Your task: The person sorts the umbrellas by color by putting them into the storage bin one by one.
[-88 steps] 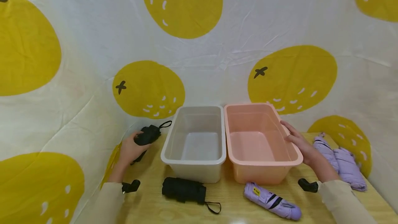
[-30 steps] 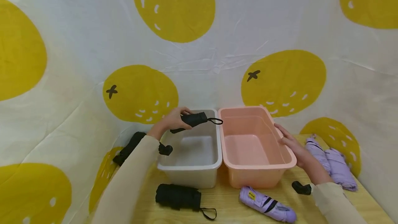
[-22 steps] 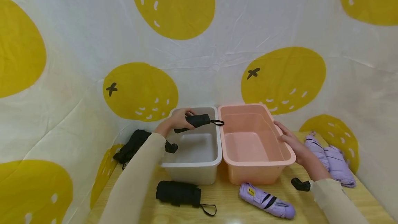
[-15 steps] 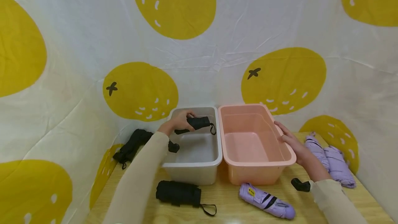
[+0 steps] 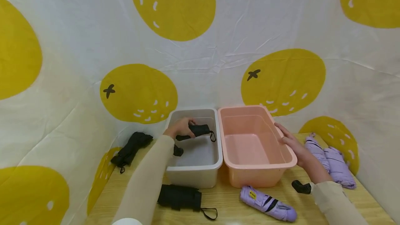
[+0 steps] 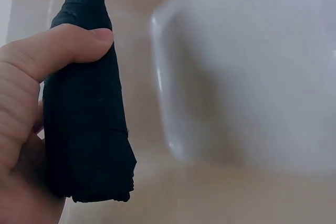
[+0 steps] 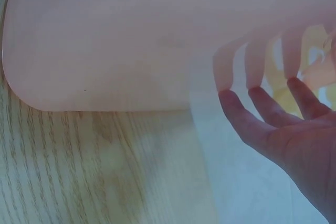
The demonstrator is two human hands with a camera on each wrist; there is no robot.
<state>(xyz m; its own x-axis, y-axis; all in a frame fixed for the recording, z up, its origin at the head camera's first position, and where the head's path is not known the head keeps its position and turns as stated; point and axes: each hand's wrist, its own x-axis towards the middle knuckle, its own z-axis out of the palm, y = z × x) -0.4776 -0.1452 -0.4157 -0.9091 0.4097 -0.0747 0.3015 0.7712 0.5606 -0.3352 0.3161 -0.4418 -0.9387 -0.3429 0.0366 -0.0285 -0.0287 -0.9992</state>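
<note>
A black folded umbrella (image 5: 200, 130) is in my left hand (image 5: 182, 127), low inside the grey plastic bin (image 5: 193, 167). In the left wrist view my thumb crosses over the umbrella (image 6: 86, 114) while the palm lies beneath it; the other fingers are mostly hidden. Its strap loop dangles on the right. My right hand (image 5: 293, 145) holds the right side of the pink plastic bin (image 5: 257, 166), thumb over the rim. In the right wrist view several fingertips touch the pink bin's outer wall (image 7: 115, 45).
Another black folded umbrella (image 5: 131, 150) lies left of the grey bin, and one more (image 5: 180, 197) lies in front. A purple folded umbrella (image 5: 267, 204) lies before the pink bin. Two purple ones (image 5: 339, 167) (image 5: 317, 152) lie at the right. A patterned cloth (image 5: 200, 61) hangs behind.
My left hand took the black umbrella from the left, carried it right over the grey bin, then lowered it inside. The right hand stays at the pink bin's rim.
</note>
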